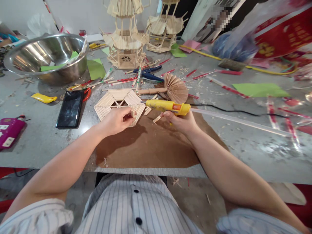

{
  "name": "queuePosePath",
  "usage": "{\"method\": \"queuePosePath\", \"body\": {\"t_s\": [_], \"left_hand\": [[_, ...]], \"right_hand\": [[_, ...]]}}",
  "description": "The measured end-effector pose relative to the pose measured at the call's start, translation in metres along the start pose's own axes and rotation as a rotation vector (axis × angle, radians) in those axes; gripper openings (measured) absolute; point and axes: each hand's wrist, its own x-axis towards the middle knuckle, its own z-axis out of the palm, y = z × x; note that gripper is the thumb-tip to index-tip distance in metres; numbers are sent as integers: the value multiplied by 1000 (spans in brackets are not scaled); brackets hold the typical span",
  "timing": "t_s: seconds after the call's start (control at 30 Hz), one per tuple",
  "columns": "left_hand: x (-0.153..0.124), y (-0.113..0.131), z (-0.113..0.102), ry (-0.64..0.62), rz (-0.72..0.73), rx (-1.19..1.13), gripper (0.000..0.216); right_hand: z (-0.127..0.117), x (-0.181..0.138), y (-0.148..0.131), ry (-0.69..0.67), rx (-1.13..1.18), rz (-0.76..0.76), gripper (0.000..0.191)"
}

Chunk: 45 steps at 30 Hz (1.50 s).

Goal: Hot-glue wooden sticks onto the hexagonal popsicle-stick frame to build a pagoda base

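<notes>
– Grey tabletop (136, 171) in front of you, strewn with scraps; take the hexagonal stick panel (104, 109) as your clock's centre, twelve being away from you. What lies farthest left?

– Between eight and nine, a magenta case (11, 132). At ten your stainless-steel basin (23, 44) holds green paper, and at nine lie a yellow-handled cutter (44, 98) and, nearer the panel, a black smartphone (70, 110).

– And your left hand (113, 121)?

– It reaches in from six, over the panel's near side, thumb and fingertips pinching a short wooden stick (133, 113) at about four. The panel lies flat, partly on the brown sheet (151, 148).

– Beyond it?

– One wooden-stick pagoda (125, 48) stands at twelve, another (159, 34) at one; blue-handled pliers (148, 74) lie between one and two.

– What's on your right?

– At three, your right hand (181, 123) is curled around a yellow glue gun (162, 106), nozzle towards the panel's right corner; whether they touch, I can't tell. Just beyond the gun is a pleated brown fan (176, 87); farther out at three, a green paper sheet (260, 90).
</notes>
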Motion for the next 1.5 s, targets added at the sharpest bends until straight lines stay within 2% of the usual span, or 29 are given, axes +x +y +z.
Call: {"method": "queuePosePath", "body": {"t_s": [1.0, 1.5], "left_hand": [[1, -3, 0, -35, 58, 7, 9], [2, -2, 1, 19, 130, 67, 8]], "right_hand": [[0, 0, 0, -8, 40, 45, 41], [1, 0, 3, 8, 64, 36, 42]]}}
